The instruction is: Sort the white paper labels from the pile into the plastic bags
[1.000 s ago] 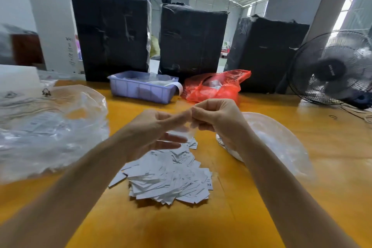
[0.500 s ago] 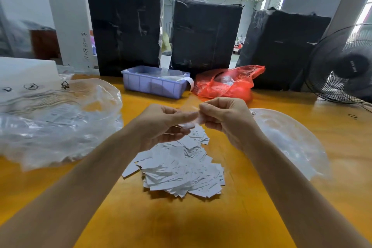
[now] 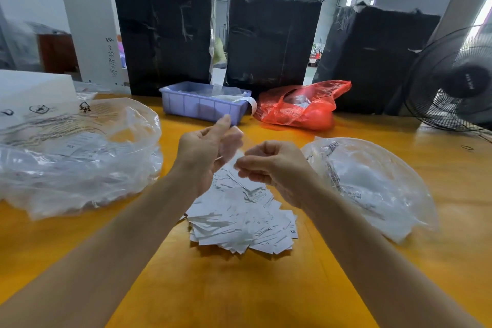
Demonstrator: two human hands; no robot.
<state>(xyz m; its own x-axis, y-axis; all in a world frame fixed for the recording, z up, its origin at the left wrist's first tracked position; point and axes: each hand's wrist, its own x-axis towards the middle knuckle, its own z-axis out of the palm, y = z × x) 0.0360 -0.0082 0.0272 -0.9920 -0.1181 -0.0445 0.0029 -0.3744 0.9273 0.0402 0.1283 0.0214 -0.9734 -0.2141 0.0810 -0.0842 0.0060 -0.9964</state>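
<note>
Over at nine o'clock on the yellow table [image 3: 399, 274] sits the big clear plastic bag [image 3: 80, 162], crumpled and open. There are printed white slips inside, one marked XS, so some sorting looks done on that side.

At the centre, the left hand [image 3: 205, 149] is raised above the heap with its thumb up and its fingers curled around something pale and blurred, most likely a label. I can't make out the print, or say for sure that it is paper and not film. Just beside it the right hand [image 3: 269, 165] has its fingers bunched at the tips, pinching what seems to be a thin slip between the two hands.

Below them, towards six o'clock, the pile of white paper labels [image 3: 239, 224] is still thick and fanned out, with plenty of size marks showing. I'd say most of the job remains.

At three o'clock lies the second clear bag [image 3: 372, 184], flatter, with some white contents inside.
</note>
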